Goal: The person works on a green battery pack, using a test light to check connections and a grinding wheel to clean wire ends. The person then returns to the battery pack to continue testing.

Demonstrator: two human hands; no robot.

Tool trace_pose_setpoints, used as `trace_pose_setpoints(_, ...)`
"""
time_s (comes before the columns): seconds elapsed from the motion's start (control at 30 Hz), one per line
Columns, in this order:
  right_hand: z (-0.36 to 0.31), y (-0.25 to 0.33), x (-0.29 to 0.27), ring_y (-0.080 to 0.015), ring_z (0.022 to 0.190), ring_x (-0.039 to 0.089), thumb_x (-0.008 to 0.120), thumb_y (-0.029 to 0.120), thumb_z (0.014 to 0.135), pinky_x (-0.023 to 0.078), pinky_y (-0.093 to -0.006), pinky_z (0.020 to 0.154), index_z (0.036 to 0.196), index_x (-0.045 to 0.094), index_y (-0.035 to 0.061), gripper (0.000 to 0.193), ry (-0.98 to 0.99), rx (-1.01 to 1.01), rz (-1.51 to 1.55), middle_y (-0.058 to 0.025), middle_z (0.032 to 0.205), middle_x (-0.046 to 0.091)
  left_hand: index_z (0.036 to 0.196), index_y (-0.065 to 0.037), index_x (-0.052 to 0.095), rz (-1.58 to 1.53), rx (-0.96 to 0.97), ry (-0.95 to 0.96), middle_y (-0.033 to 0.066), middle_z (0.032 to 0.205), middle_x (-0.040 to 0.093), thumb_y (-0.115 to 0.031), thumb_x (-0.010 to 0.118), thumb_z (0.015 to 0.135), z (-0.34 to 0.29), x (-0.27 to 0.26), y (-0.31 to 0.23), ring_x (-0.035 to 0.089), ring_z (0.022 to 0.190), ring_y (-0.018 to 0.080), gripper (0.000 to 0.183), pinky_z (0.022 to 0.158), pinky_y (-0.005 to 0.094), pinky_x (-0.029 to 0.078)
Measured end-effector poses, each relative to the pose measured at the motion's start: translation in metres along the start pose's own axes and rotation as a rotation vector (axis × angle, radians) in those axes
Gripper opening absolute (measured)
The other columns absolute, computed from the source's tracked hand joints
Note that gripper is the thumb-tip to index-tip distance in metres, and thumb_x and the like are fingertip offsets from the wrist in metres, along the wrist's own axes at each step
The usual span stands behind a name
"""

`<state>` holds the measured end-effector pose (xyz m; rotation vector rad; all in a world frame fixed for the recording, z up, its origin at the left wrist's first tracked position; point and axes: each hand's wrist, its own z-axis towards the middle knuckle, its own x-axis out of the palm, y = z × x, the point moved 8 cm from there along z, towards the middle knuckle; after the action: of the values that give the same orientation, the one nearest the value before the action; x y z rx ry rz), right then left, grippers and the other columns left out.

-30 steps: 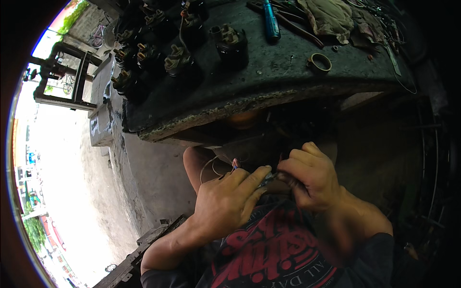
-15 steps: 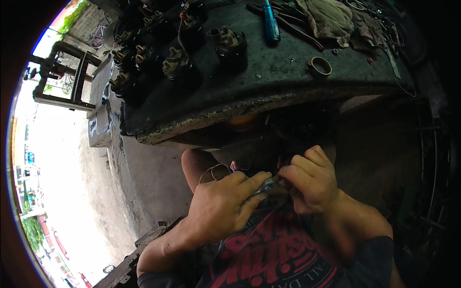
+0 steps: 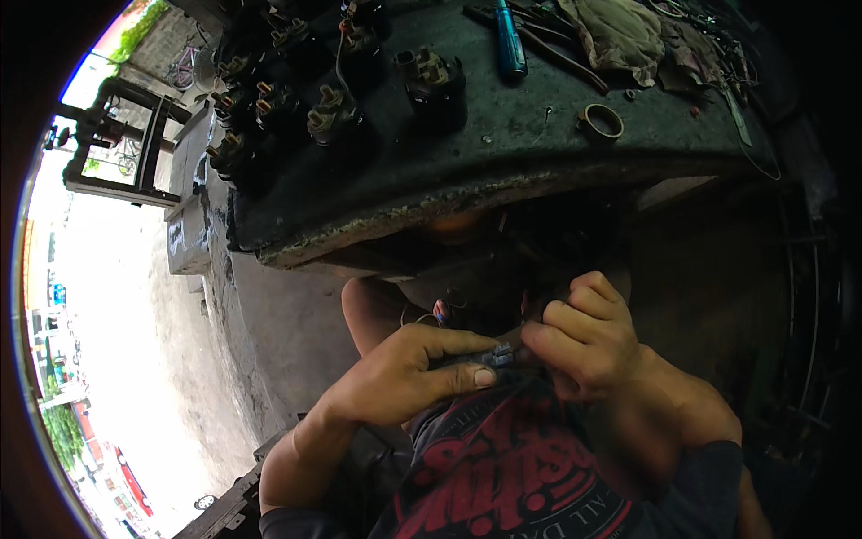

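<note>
My left hand (image 3: 409,373) pinches a small grey-blue block-shaped part (image 3: 501,354) between thumb and forefinger, above my lap. It looks like a plastic connector, but its exact kind is too small to tell. A thin tan wire (image 3: 417,320) loops out behind the left hand. Just right of the part, my right hand (image 3: 584,337) is closed, fingers curled with the thumb side toward it. Whatever its fingertips grip is hidden from this view.
Ahead stands a dark workbench (image 3: 377,193). On it are several black round parts with brass terminals (image 3: 334,117), a blue-handled screwdriver (image 3: 511,45), pliers (image 3: 566,58), a tape roll (image 3: 600,122) and a crumpled cloth (image 3: 620,40). A metal frame (image 3: 121,144) stands at left.
My left hand has shifted slightly left and its thumb has come into view, with more of the part's end showing. My hands are a little farther apart.
</note>
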<state>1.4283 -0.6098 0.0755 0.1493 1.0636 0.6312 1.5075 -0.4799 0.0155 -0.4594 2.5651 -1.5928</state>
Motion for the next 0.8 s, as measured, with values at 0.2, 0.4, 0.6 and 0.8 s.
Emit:
trace_pose_setpoints(0.2,-0.01,-0.025,0.017,-0.0224,0.066,0.047,0.073,0.005,0.065,0.038,-0.0366,0.064,0.079,0.06,0.0091,0.02,0.088,0.3,0.176,-0.0028,0.072,0.051,0.126,-0.008,0.067,0.946,0.482,-0.393,0.0059,0.076,0.058,-0.016,0.076,0.085,-0.012,0.015,-0.031,0.061,0.062,0.0228,0.042,0.052,0.0346,0.049)
trace_pose_setpoints(0.4,-0.008,-0.006,0.007,-0.0233,0.065,0.048,0.071,0.001,0.063,0.038,-0.0369,0.064,0.079,0.061,0.008,0.02,0.065,0.032,0.037,-0.0045,0.072,0.051,0.129,0.002,0.064,0.199,0.205,-0.056,0.0088,0.089,0.069,-0.018,0.072,0.093,0.007,0.002,0.0,0.065,0.074,0.0137,0.042,0.063,0.0288,0.051)
trace_pose_setpoints(0.6,-0.013,-0.024,0.02,-0.0239,0.066,0.048,0.07,0.003,0.059,0.037,-0.0363,0.064,0.078,0.061,0.0085,0.021,0.075,0.197,0.084,-0.0041,0.072,0.052,0.126,-0.001,0.066,0.827,0.475,-0.31,0.0055,0.076,0.061,-0.014,0.073,0.088,-0.005,0.007,-0.026,0.061,0.066,0.0168,0.04,0.055,0.0316,0.05)
trace_pose_setpoints(0.8,-0.014,-0.024,0.015,-0.0256,0.064,0.046,0.069,0.002,0.062,0.036,-0.0375,0.063,0.077,0.06,0.01,0.02,0.121,0.161,0.091,-0.0043,0.07,0.05,0.127,0.0,0.066,0.642,0.487,-0.267,0.0099,0.084,0.068,-0.017,0.073,0.09,-0.004,0.01,-0.008,0.067,0.072,0.0173,0.041,0.057,0.028,0.051)
